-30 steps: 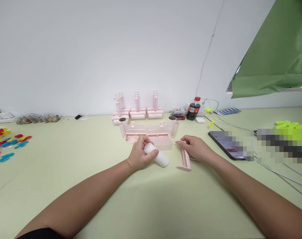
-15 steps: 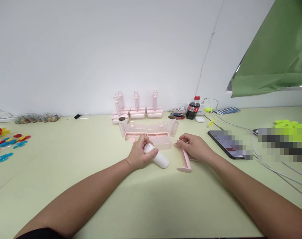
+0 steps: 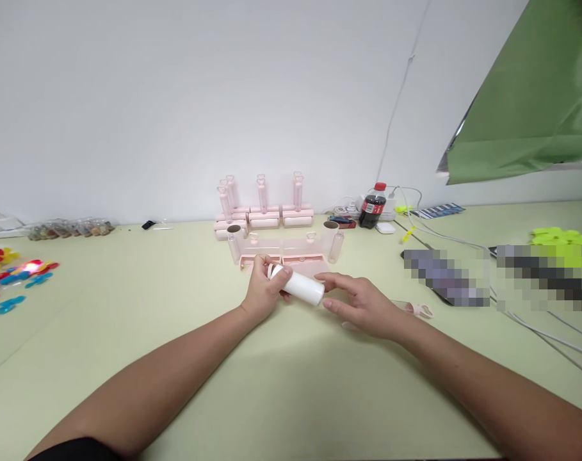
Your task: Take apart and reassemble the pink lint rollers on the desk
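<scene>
A white roll (image 3: 298, 285) is held tilted in my left hand (image 3: 266, 286), with a pink ring at its left end. At the roll's right end, my right hand (image 3: 362, 306) has its thumb and fingers apart and nothing between them. Beyond the roll lie open pink cases (image 3: 306, 262), partly covered by my left hand and the roll. Just right of my right hand, a clear tube with a pink heart-shaped loop (image 3: 422, 311) lies on the table. Any other pink part under that hand is mostly hidden.
Upright pink tubes (image 3: 262, 194) and closed cases (image 3: 264, 220) stand by the wall. A cola bottle (image 3: 372, 207), a blurred phone (image 3: 442, 276) and white cables (image 3: 531, 330) are to the right. Colourful flower pieces (image 3: 16, 275) lie far left.
My right hand has let go of the pink holder and moved to the roll's right end, fingers spread. The roll has turned slightly flatter in my left hand, and its ringed end now shows.
</scene>
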Demonstrator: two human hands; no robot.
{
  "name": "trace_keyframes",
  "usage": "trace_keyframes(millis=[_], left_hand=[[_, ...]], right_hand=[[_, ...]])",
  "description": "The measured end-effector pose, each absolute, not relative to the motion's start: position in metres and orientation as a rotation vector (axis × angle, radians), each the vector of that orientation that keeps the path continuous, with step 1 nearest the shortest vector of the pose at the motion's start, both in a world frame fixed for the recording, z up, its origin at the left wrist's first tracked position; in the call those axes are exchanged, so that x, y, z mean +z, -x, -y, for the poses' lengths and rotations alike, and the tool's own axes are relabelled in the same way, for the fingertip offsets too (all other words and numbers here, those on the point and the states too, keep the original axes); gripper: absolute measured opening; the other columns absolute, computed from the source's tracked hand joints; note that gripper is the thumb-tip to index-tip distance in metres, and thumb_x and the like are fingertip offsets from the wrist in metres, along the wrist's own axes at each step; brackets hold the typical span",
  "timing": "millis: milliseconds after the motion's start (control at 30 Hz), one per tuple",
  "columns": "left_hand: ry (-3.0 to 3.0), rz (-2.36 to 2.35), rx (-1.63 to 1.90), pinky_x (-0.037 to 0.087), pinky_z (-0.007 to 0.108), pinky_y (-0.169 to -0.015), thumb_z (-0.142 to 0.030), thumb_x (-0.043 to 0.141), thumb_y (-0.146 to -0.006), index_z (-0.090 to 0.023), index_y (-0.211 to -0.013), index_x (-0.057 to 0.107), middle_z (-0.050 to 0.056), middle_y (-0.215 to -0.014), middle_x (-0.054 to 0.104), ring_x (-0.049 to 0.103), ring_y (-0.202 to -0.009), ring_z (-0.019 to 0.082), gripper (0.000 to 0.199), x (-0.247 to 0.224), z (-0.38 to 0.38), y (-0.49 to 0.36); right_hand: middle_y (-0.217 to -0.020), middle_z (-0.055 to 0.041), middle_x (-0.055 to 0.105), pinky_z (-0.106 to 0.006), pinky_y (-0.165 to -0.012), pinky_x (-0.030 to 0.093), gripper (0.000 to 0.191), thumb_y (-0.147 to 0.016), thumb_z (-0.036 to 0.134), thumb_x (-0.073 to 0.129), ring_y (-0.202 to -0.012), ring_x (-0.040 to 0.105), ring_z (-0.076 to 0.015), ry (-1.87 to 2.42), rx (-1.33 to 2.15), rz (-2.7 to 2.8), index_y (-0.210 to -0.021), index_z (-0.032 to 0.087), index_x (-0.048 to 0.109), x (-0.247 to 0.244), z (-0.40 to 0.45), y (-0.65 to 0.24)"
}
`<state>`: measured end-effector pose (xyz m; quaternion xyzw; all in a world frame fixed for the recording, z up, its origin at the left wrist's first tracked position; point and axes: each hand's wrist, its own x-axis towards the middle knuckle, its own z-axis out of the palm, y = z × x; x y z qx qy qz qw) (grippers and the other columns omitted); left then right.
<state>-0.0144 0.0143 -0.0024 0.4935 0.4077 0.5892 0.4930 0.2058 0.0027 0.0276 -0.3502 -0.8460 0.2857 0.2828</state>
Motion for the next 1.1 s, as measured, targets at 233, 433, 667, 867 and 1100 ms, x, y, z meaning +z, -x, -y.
trace_keyframes(millis=[233, 433, 667, 867, 1100], left_hand=[[-1.178, -1.015, 1.424, 0.051, 0.024, -0.037, -0.05, 0.073, -0.068, -0.024, -0.09, 0.029, -0.006, -0.077, 0.054, 0.06, -0.056, 0.013, 0.056, -0.002, -0.011, 0.011], [-1.189, -0.974, 1.409, 0.053, 0.025, -0.04, -0.049, 0.074, -0.069, -0.024, -0.09, 0.028, -0.004, -0.082, 0.056, 0.061, -0.062, 0.014, 0.056, -0.001, -0.007, 0.009], [-1.225, -0.907, 1.367, 0.051, 0.021, -0.042, -0.045, 0.074, -0.07, -0.024, -0.089, 0.029, -0.003, -0.087, 0.055, 0.058, -0.062, 0.011, 0.053, -0.005, -0.007, 0.005], [-1.184, -1.036, 1.445, 0.05, 0.023, -0.036, -0.046, 0.074, -0.07, -0.023, -0.089, 0.031, -0.003, -0.085, 0.053, 0.059, -0.061, 0.013, 0.052, -0.004, -0.009, 0.006], [-1.202, -0.985, 1.434, 0.049, 0.02, -0.035, -0.045, 0.073, -0.071, -0.023, -0.09, 0.032, -0.003, -0.088, 0.054, 0.059, -0.061, 0.012, 0.051, -0.003, -0.006, 0.006]], right_hand=[[-0.113, -0.0057, 0.07, -0.035, -0.088, 0.05, 0.036, -0.09, 0.032, 0.054, -0.102, 0.064, -0.0229, 0.897, 0.874, 2.23, -0.124, 0.024, 0.062, 0.028, -0.005, -0.204], [-0.107, -0.0042, 0.071, -0.032, -0.083, 0.05, 0.033, -0.083, 0.025, 0.056, -0.096, 0.064, -0.0217, 0.938, 0.822, 2.187, -0.114, 0.023, 0.066, 0.027, -0.006, -0.205], [-0.086, -0.0035, 0.073, -0.029, -0.061, 0.05, 0.025, -0.085, 0.028, 0.049, -0.067, 0.064, -0.0175, 1.22, 0.745, 2.008, -0.096, 0.02, 0.069, 0.016, -0.013, -0.204], [-0.095, -0.0065, 0.073, -0.034, -0.074, 0.052, 0.026, -0.087, 0.031, 0.049, -0.082, 0.067, -0.0217, 1.196, 0.445, 1.998, -0.103, 0.02, 0.067, 0.022, -0.007, -0.203], [-0.1, -0.0065, 0.074, -0.035, -0.08, 0.053, 0.029, -0.087, 0.035, 0.054, -0.089, 0.068, -0.0223, 1.215, 0.444, 1.919, -0.109, 0.021, 0.065, 0.027, -0.004, -0.211]])
